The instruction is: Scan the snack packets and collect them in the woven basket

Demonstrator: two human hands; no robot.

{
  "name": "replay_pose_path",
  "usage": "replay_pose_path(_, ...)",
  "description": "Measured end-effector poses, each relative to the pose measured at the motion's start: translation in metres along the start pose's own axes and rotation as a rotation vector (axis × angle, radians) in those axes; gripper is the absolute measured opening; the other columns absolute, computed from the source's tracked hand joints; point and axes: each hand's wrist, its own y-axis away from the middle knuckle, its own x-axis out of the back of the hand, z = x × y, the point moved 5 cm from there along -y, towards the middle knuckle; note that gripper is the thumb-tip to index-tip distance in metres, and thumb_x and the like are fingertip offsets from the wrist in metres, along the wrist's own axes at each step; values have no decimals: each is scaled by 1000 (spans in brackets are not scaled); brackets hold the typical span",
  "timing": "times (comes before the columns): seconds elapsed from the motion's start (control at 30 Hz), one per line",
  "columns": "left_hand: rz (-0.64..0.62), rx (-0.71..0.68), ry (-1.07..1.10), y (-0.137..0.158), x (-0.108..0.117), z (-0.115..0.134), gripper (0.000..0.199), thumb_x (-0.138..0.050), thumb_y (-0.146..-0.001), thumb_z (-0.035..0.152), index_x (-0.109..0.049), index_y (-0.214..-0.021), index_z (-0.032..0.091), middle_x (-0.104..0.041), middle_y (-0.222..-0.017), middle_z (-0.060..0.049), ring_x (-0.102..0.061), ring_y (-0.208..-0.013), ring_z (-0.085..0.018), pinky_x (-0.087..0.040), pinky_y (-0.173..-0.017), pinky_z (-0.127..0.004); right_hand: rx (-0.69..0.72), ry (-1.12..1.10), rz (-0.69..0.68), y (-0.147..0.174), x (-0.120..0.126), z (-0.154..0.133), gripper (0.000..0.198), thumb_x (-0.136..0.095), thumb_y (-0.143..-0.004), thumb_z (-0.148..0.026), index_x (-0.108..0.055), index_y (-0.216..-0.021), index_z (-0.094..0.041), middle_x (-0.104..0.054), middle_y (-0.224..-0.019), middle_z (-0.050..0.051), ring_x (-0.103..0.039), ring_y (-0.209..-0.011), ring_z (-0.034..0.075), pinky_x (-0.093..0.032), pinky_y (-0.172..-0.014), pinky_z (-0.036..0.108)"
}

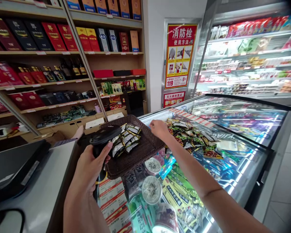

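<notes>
My left hand [91,166] is wrapped around the handle of a black handheld barcode scanner [105,134]. The scanner's head covers the left edge of a dark brown woven basket [147,145]. Several small silver-backed snack packets [129,139] lie heaped in the basket's left part. Beyond the basket's right edge, my right hand [158,130] hovers with its fingers curled in; whether anything is in them is hidden. Close to its right, a pile of snack packets [194,137] with dark, colourful fronts rests on the freezer's glass top.
The glass-topped chest freezer [242,139] holds ice-cream tubs and bars. A price sheet [113,200] lies at its left end. To the left is a counter [55,174] with a black device [14,165]. Boxed goods fill the shelves [38,51] behind; a chiller [252,61] stands back right.
</notes>
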Motion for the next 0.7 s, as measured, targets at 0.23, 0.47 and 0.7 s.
replay_pose_path(0.23,-77,-19,21,9,-6,15,56,-81,-54,63,-62,-82,18,-60,-65,2,-58,-57,-15,-46,-54,-26,-46,-219,-389,-30,-69,-78,35,-67,-84,-47,-69,-90,-13,-71,-103,16,-65,-106,29,-51,-85,33)
replay_pose_path(0.47,-110,-38,-11,10,-9,11,57,-75,-58,69,-63,-80,18,-60,-62,1,-59,-59,-17,-47,-57,-28,-77,-885,-332,-8,-42,-42,19,-60,-84,-17,-48,-69,-18,-57,-73,-2,-61,-72,12,-57,-64,24)
replay_pose_path(0.7,-256,-72,-24,19,-32,18,58,-76,-57,69,-65,-81,18,-60,-70,1,-57,-62,-16,-48,-58,-27,-36,-1128,-267,14,29,27,22,-66,-83,-18,-48,-72,-18,-59,-65,-3,-63,-66,12,-60,-65,26)
